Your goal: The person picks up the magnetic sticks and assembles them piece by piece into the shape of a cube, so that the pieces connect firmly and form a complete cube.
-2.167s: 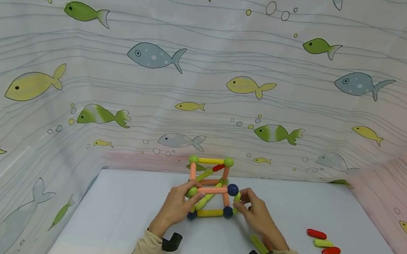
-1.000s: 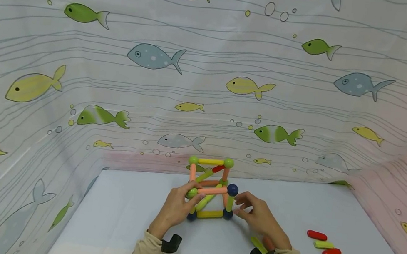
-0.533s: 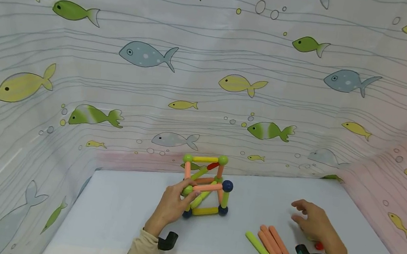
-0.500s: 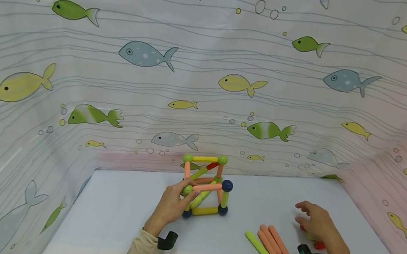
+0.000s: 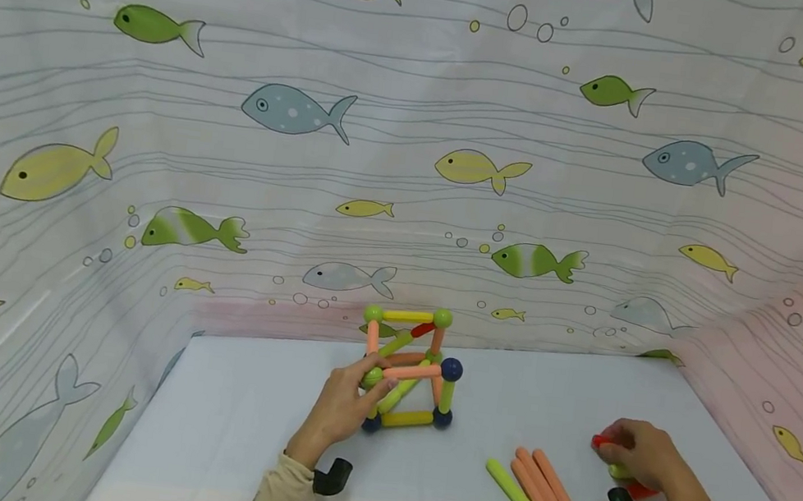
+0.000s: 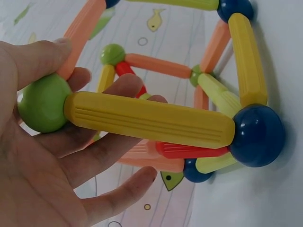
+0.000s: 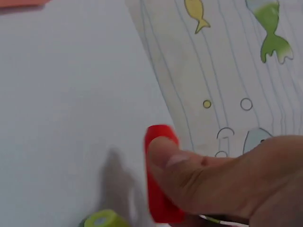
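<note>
A box-shaped frame of magnetic building rods and balls stands on the table in the head view, with a yellow rod [image 5: 406,419] along its lower front edge. My left hand [image 5: 333,408] steadies it at a green ball [image 6: 45,103], its thumb on a salmon rod [image 6: 84,38]. From that ball another yellow rod [image 6: 151,118] runs to a dark blue ball [image 6: 259,135]. Off to the right, my right hand [image 5: 654,459] pinches a short red rod [image 7: 161,208] between thumb and fingers. A short lime rod [image 5: 618,471] and a second red rod [image 5: 640,491] lie partly hidden beneath that hand.
Between the hands lie a long lime rod [image 5: 511,489] and three salmon rods [image 5: 543,483], side by side on the white table [image 5: 232,430]. A fish-patterned sheet [image 5: 408,193] rises behind the table and at its sides.
My right hand has let go of the frame's front-right lime rod, which now stands between two blue balls. It has moved right and taken a short red rod. My left hand keeps its hold.
</note>
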The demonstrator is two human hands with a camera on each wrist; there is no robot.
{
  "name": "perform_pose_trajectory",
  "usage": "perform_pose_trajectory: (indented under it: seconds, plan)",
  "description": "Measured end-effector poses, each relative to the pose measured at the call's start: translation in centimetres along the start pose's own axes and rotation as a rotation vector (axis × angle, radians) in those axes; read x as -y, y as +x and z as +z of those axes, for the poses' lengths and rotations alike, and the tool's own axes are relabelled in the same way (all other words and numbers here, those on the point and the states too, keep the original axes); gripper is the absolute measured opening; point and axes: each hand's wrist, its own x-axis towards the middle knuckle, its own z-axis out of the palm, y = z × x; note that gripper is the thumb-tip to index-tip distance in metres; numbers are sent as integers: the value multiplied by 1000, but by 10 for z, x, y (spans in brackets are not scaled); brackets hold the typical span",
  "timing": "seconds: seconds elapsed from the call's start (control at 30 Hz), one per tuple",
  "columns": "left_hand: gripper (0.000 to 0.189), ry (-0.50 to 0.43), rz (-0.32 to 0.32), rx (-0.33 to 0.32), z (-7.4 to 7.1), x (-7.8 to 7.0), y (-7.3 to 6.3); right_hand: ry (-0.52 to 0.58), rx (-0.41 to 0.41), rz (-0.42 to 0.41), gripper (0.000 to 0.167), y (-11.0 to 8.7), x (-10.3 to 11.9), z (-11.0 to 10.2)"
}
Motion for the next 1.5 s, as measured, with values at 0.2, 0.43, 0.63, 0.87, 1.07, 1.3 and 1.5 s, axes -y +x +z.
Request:
perform_pose_trajectory:
  seconds: [0.2, 0.43, 0.63, 0.87, 1.07, 1.3, 1.5]
  plan:
    - [24, 20, -10, 23, -3, -1, 0, 114, -109, -176, 27, 0, 42, 4]
    - [29, -63, 0, 42, -4, 1, 0, 351, 44, -391, 24, -2, 117, 28]
    - [35, -112, 2, 41, -3, 0, 1, 462, 134, -463, 25, 0, 172, 71]
    - [41, -119, 38, 85, 0, -2, 4, 561, -33, -438, 23, 3, 215, 123]
    - [35, -88, 4, 43, -1, 1, -1, 649, -117, -379, 23, 10, 240, 150]
    - [36, -79, 5, 33, -1, 1, -2, 778, -154, -368, 23, 17, 255, 161]
    - [39, -75, 5, 41, -2, 0, -2, 772, -172, -354, 24, 20, 257, 162]
